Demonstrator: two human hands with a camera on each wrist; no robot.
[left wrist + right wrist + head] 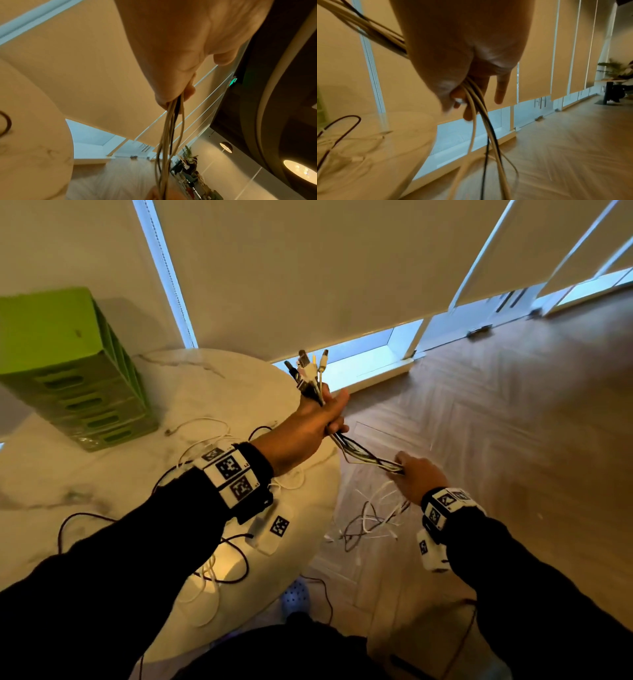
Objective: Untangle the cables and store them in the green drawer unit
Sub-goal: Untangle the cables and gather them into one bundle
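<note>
My left hand (323, 419) grips a bundle of white and black cables (363, 454) just below their plugs (310, 369), which stick up past the table's far edge. The bundle runs down and right to my right hand (412, 474), whose fingers curl round it over the floor. Below that hand the loose ends (370, 520) hang in a tangle. In the left wrist view the cables (169, 135) drop from my closed fingers (189, 90). In the right wrist view the strands (477, 121) pass through my fist (462, 97). The green drawer unit (73, 378) stands at the table's back left.
More white and dark cables (219, 563) lie loose on the round marble table (41, 474) under my left forearm. Wooden floor (513, 422) spreads to the right. Roller blinds and low windows (363, 354) stand behind the table.
</note>
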